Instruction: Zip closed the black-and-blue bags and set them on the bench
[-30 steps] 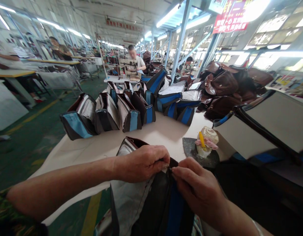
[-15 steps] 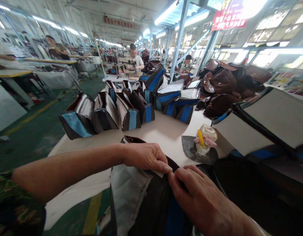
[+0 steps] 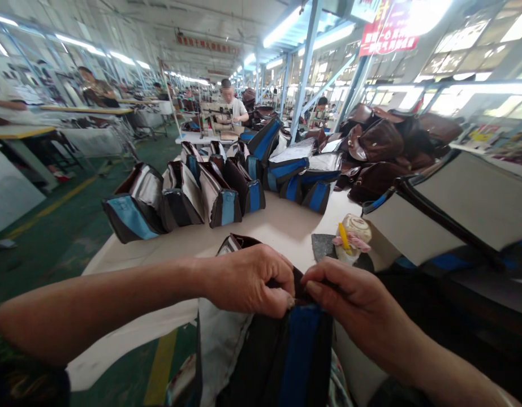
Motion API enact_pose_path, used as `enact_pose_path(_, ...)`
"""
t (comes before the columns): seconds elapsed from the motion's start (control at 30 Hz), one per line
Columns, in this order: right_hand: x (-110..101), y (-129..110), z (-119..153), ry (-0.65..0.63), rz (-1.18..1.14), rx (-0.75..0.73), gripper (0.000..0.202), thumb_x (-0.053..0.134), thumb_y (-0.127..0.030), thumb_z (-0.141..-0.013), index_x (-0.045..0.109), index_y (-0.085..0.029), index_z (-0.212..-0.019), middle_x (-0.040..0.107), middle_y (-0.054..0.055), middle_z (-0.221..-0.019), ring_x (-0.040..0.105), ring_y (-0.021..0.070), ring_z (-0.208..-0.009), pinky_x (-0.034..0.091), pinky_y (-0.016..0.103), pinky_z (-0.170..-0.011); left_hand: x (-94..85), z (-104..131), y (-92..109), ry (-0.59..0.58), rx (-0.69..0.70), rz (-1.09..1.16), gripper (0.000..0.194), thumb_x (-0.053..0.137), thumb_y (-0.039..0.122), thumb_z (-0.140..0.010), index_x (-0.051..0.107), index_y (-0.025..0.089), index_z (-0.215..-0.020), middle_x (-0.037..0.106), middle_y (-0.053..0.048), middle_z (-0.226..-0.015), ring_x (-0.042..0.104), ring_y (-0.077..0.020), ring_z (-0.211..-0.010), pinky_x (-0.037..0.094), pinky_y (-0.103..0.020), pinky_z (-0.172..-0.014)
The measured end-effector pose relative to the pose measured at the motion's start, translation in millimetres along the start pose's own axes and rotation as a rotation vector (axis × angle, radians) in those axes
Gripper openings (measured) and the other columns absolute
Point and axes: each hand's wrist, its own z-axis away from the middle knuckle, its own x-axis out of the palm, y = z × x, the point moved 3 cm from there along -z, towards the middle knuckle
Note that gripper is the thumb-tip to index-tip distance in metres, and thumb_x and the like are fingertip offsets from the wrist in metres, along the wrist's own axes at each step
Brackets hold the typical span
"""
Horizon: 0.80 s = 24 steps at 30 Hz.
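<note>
A dark, unfinished bag [image 3: 261, 353] with a blue stripe and a pale grey side panel stands upright close in front of me at the table's near edge. My left hand [image 3: 254, 280] reaches across from the left and pinches the bag's upper edge between thumb and curled fingers. Just to its right, my right hand [image 3: 349, 294] is closed on the same edge, thumb against index finger, near the top of the blue stripe. A small gap separates the two sets of fingertips. The bag's far end shows above my left wrist; my fingers cover part of the rim.
Several similar bags [image 3: 222, 195] stand in rows on the pale table [image 3: 176, 249]. A wrapped pot-like object with a yellow strip [image 3: 354, 232] sits on a dark pad [image 3: 323, 247]. Large pale panels [image 3: 468, 198] lie at right, brown bags [image 3: 379, 141] are heaped behind. A co-worker [image 3: 233, 107] sits farther back.
My right hand has lifted and drawn slightly right, uncovering the blue stripe's top. My left hand has curled its fingers more tightly at the edge. The bag has shifted slightly right.
</note>
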Motion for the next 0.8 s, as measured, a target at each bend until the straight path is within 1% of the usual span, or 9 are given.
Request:
enact_pose_path(0.1,-3.3,-6.9,-9.2,-0.116,0.000,-0.004,0.016,0.060,-0.014,-0.090,0.068,-0.021,-0.078,0.062,-0.002,-0.078,0.057,0.0131,-0.072,0.042,0.027,-0.064,0.9,1.3,10.8,0.036,0.050,-0.068,0.014,0.057,0.003,-0.072,0.063,0.016,-0.069,0.057,0.003,-0.071,0.055,-0.0114,-0.069,0.041,-0.022,-0.066)
enact_pose_path(0.17,-1.6,-14.5,-10.0,-0.119,0.014,-0.029,0.016,0.060,-0.007,-0.082,0.064,-0.020,-0.073,0.061,-0.003,-0.075,0.055,0.0118,-0.068,0.040,0.025,-0.061,-0.3,2.3,16.9,0.046,0.094,-0.102,0.016,0.057,0.002,-0.071,0.061,0.017,-0.068,0.057,0.003,-0.072,0.054,-0.0117,-0.069,0.041,-0.023,-0.067)
enact_pose_path(0.27,0.6,-33.5,-6.9,0.047,0.177,-0.190,0.016,0.057,-0.003,-0.075,0.059,-0.018,-0.071,0.059,-0.001,-0.072,0.052,0.0118,-0.064,0.037,0.026,-0.058,-7.0,4.5,24.2,0.071,0.154,-0.154,0.016,0.057,0.003,-0.072,0.060,0.017,-0.068,0.056,0.002,-0.072,0.054,-0.0132,-0.071,0.042,-0.024,-0.070)
enact_pose_path(0.33,-1.9,-44.8,-5.8,0.163,0.301,-0.318,0.015,0.058,-0.004,-0.078,0.059,-0.018,-0.070,0.057,0.000,-0.073,0.050,0.0129,-0.064,0.035,0.028,-0.058,-14.3,7.7,26.2,0.095,0.181,-0.160,0.015,0.057,0.005,-0.076,0.061,0.018,-0.070,0.056,0.001,-0.073,0.055,-0.0139,-0.073,0.042,-0.025,-0.071)
enact_pose_path(0.37,-4.6,-46.6,-7.3,0.165,0.299,-0.339,0.015,0.059,-0.007,-0.082,0.060,-0.018,-0.072,0.057,0.001,-0.074,0.050,0.0133,-0.065,0.036,0.028,-0.059,-18.1,10.1,25.4,0.098,0.187,-0.149,0.014,0.057,0.006,-0.077,0.062,0.017,-0.072,0.057,0.001,-0.075,0.055,-0.0141,-0.075,0.042,-0.024,-0.072)
enact_pose_path(0.43,-12.5,-40.2,-14.5,0.086,0.125,-0.293,0.015,0.057,-0.019,-0.095,0.066,-0.019,-0.083,0.063,0.002,-0.081,0.056,0.0150,-0.072,0.042,0.029,-0.065,-25.2,16.3,19.1,0.103,0.177,-0.102,0.013,0.056,0.008,-0.081,0.062,0.017,-0.074,0.057,0.000,-0.079,0.055,-0.0143,-0.077,0.042,-0.025,-0.075)
enact_pose_path(0.53,-18.0,-16.0,-28.2,-0.119,-0.177,-0.155,0.030,0.045,-0.039,-0.106,0.069,-0.020,-0.108,0.069,0.005,-0.099,0.063,0.0187,-0.093,0.048,0.030,-0.080,-32.8,27.8,-0.6,0.154,0.105,0.018,0.012,0.054,0.016,-0.087,0.060,0.015,-0.076,0.056,-0.001,-0.081,0.052,-0.0148,-0.077,0.041,-0.026,-0.072)
enact_pose_path(0.67,1.2,7.1,-35.2,-0.322,-0.320,-0.126,0.027,0.068,-0.043,-0.095,0.068,-0.018,-0.106,0.066,0.003,-0.096,0.059,0.0176,-0.090,0.048,0.028,-0.079,-35.2,43.0,-17.5,0.151,0.028,0.149,0.019,0.057,0.027,-0.087,0.057,0.015,-0.072,0.058,-0.003,-0.085,0.052,-0.0160,-0.077,0.041,-0.028,-0.073)
enact_pose_path(0.8,20.7,8.5,-35.8,-0.289,-0.475,-0.155,0.029,0.077,-0.041,-0.088,0.065,-0.018,-0.100,0.064,0.002,-0.094,0.058,0.0171,-0.088,0.047,0.028,-0.078,-37.3,49.8,-8.6,0.080,-0.152,0.150,0.025,0.060,0.039,-0.088,0.064,0.015,-0.082,0.060,-0.002,-0.083,0.053,-0.0171,-0.079,0.041,-0.027,-0.072)
